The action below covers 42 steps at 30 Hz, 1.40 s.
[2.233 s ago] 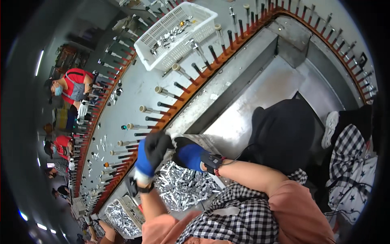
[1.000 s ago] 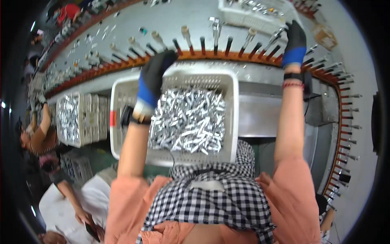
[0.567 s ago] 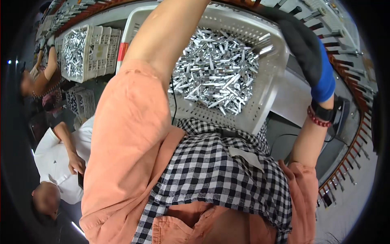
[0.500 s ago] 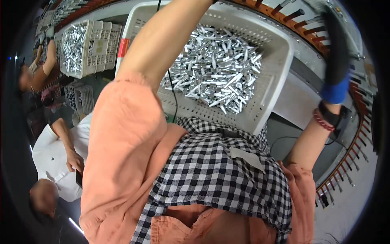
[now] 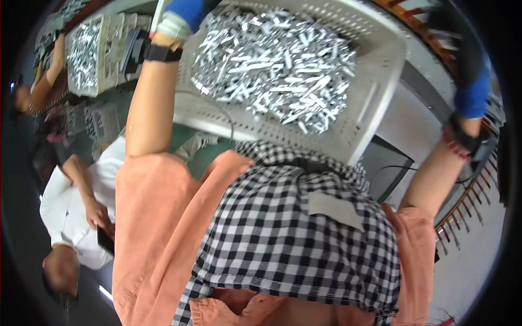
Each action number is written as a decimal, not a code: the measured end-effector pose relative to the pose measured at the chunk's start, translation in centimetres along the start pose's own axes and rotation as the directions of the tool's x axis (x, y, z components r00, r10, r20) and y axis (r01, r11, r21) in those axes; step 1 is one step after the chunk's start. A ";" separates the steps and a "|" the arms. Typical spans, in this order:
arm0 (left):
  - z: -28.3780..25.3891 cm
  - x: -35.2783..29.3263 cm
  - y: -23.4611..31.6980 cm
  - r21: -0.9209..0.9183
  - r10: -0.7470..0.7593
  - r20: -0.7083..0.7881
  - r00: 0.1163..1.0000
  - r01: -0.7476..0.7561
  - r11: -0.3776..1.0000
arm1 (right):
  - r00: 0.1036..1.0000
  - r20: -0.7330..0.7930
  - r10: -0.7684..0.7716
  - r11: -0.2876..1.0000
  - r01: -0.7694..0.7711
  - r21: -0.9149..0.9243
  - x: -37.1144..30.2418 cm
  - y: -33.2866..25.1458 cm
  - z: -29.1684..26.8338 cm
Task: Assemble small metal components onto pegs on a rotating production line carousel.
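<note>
My left hand (image 5: 193, 10), in a blue and black glove with a pale cuff, is at the upper left rim of a large white perforated crate (image 5: 375, 95). The picture's top edge cuts off its fingers. A heap of small shiny silver metal parts (image 5: 283, 70) lies in the crate. Far right, my right hand (image 5: 459, 49), in a black glove with a blue cuff, is by the curved rack (image 5: 408, 12) of orange-brown pegs. Motion smears its fingers, so whether it holds anything is unclear.
At left stands another crate (image 5: 111, 54) of silver parts, with a bare-armed person (image 5: 46, 81) beyond it. Nearer, a person in a white shirt (image 5: 81, 201) holds a dark flat object. The pegged rack curves down the right side. A thin black cable (image 5: 394, 167) runs beside my apron.
My left arm has swung left and back from across the crate, bringing the gloved hand into view at its rim. My right hand has shifted slightly right and down.
</note>
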<state>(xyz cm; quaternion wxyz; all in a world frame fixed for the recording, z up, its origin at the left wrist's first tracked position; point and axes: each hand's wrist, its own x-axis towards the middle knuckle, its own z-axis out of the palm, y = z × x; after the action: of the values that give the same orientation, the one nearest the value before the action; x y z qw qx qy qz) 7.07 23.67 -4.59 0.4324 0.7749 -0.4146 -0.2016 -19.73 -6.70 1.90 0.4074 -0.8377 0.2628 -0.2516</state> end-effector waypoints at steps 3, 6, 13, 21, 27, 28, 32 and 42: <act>-1.9 1.0 -6.8 0.082 -0.194 -0.132 0.972 0.206 0.975 | 0.891 0.412 -0.192 0.978 0.207 0.007 -4.4 0.2 7.8; -2.0 1.5 -12.1 0.400 0.318 -0.273 0.908 -0.193 0.896 | 0.926 0.370 0.076 0.993 -0.103 0.056 -4.3 0.1 6.9; -2.7 0.7 -12.5 0.738 0.392 -0.148 0.908 -0.162 0.656 | 0.524 -0.848 -0.084 0.966 0.250 0.059 1.2 13.9 -12.7; -1.0 -0.5 -10.2 0.105 0.113 -0.263 0.958 -0.089 0.991 | 0.940 -0.333 0.073 0.988 -0.112 -0.102 3.9 16.5 -12.7; 11.3 -9.7 -2.2 0.250 0.335 0.450 0.828 -0.477 0.843 | 0.886 0.367 -0.285 0.939 0.335 -0.080 -1.9 5.6 -3.2; 15.1 -10.3 -1.8 0.191 0.574 0.359 0.736 -0.660 0.726 | 0.853 0.413 -0.320 0.944 0.322 0.067 -2.5 2.9 0.3; 21.1 -12.4 -5.5 0.293 0.414 0.525 0.743 -0.615 0.732 | 0.906 0.372 -0.200 0.938 0.067 0.340 -4.8 2.1 9.4; 12.2 -8.2 -11.7 0.454 0.360 0.517 0.777 -0.605 0.654 | 0.876 0.325 -0.355 0.844 0.450 -0.291 -10.2 6.3 12.2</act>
<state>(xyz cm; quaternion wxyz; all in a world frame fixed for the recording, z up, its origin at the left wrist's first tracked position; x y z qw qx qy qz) -0.33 27.58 -21.43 0.1142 0.6726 -0.7265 -0.0820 -20.98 3.31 -11.93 0.2160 -0.9595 0.0654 -0.1686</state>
